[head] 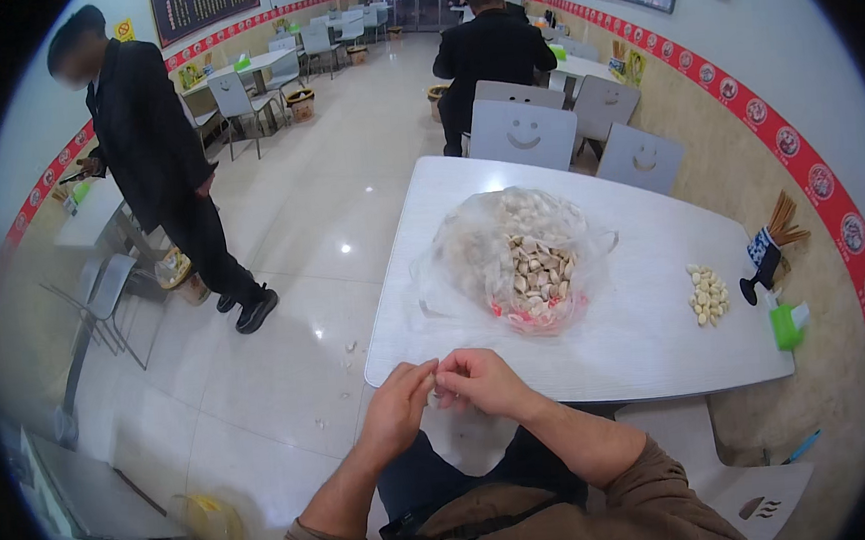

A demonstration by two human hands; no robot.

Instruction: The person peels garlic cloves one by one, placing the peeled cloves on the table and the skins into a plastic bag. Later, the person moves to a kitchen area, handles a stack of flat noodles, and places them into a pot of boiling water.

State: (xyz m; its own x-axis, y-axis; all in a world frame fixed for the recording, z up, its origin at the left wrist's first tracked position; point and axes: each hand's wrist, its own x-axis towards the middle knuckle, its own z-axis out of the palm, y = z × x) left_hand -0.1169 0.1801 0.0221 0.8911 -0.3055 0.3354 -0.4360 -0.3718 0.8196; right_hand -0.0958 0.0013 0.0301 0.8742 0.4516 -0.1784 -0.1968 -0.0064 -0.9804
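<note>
My left hand and my right hand meet at the fingertips over my lap, just off the near edge of the white table. Between them is a small pale garlic clove, mostly hidden by the fingers. Beyond my hands, a clear plastic bag lies spread on the tabletop. Unpeeled garlic cloves fill its mouth, and red print shows at its near side. Farther right on the same table, peeled garlic cloves form a small pile.
A chopstick holder, a black stand and a green tissue box line the wall side. One person stands at left with a phone; another sits ahead, facing away. A yellow bin is at lower left.
</note>
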